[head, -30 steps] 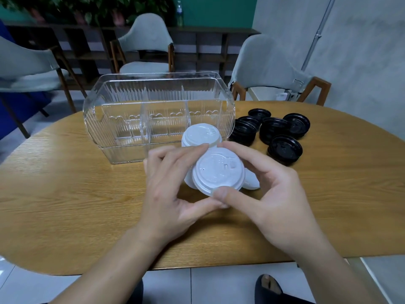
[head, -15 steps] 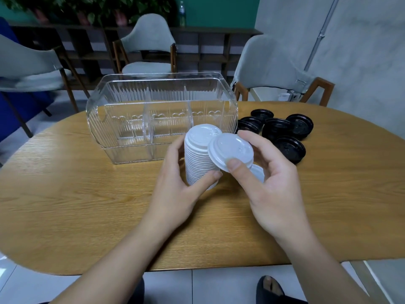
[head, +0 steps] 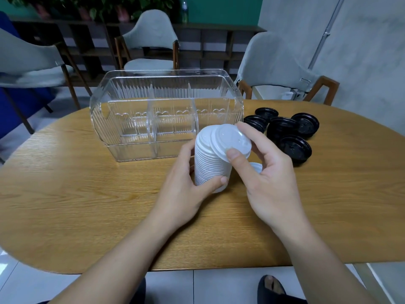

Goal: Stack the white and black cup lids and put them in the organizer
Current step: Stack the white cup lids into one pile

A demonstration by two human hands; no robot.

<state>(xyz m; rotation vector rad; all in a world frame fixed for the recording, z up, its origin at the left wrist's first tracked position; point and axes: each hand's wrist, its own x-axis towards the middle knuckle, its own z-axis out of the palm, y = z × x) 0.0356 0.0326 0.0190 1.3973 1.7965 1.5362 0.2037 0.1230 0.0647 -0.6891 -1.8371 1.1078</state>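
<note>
left hand [head: 186,183]: you've got it wrapped round the tall upright stack of white plastic cup lids [head: 209,163], standing mid-table.
right hand [head: 266,172]: pinching one loose white round lid [head: 231,141], tilted, rim overlapping the stack's top; it sits left of your fingers.
clear ribbed plastic organizer [head: 166,115]: just behind the stack.

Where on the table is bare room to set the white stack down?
Bare wood lies left of the left hand, before the organizer, and along the near table edge. Crowded: right of the organizer, where black lids cluster.
</note>
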